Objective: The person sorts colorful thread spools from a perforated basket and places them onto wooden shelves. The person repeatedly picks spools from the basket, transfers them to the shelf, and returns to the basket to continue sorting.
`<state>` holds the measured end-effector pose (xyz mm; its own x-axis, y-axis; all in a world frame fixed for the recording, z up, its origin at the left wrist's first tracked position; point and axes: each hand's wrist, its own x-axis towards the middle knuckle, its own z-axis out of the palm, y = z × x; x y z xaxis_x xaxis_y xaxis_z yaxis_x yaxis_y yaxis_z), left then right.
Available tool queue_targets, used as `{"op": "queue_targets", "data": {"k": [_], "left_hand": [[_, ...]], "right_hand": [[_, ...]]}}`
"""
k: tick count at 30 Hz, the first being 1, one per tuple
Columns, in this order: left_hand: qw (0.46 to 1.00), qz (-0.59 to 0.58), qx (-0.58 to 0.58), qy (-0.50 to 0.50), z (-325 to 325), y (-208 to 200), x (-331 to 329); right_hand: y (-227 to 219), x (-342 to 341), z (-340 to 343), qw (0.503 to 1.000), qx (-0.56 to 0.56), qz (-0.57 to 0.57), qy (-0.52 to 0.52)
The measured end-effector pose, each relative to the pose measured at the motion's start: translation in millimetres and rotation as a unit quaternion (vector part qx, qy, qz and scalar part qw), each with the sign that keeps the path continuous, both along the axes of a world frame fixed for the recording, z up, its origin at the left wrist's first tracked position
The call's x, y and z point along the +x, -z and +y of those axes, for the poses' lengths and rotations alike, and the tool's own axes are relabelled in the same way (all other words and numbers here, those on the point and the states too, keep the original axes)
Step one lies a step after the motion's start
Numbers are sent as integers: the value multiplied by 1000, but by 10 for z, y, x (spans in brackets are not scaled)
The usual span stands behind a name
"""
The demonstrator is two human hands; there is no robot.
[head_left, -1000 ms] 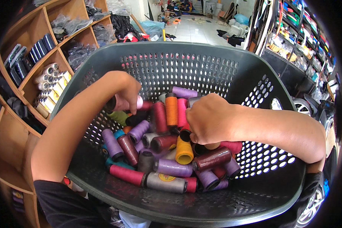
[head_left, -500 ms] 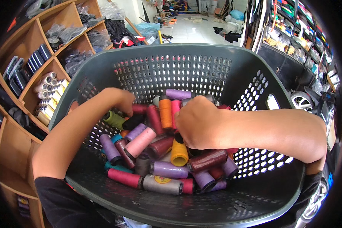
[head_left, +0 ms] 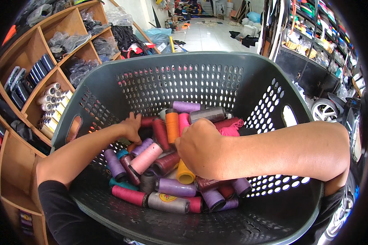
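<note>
Thread spools (head_left: 159, 163), mostly purple, maroon and pink, lie heaped at the centre of the grey perforated basket (head_left: 184, 69). Right hand (head_left: 200, 147) is buried among them, fingers curled under; grip cannot be told. Left hand (head_left: 131, 126), at 10 o'clock, rests loosely spread on spools. Wooden shelves (head_left: 32, 81) at 9 o'clock; tiled floor (head_left: 204, 34) at 12.

A big wooden shelf (head_left: 32, 77) stands on the left side. Past the wooden shelf, a white tiled floor (head_left: 208, 34) shines in bright light. Across from the wooden shelf, dark racks (head_left: 315, 45) hold colourful rolls.
</note>
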<state>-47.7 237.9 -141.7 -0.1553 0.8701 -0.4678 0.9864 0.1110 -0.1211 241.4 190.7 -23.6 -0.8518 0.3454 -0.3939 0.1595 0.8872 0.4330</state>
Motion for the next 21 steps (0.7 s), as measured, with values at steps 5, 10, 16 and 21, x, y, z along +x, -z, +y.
{"op": "queue_targets", "data": {"k": [5, 10, 16, 21], "left_hand": [[998, -38, 47, 12, 67, 24, -130], [995, -57, 87, -4, 8, 272, -99], [990, -77, 99, -69, 27, 195, 3], [994, -72, 44, -70, 94, 148, 55]], "right_hand": [[11, -16, 6, 1000, -19, -15, 6], [-5, -37, -29, 1000, -14, -18, 11], [-15, 8, -38, 1000, -20, -2, -8], [10, 32, -33, 999, -26, 22, -8]]}}
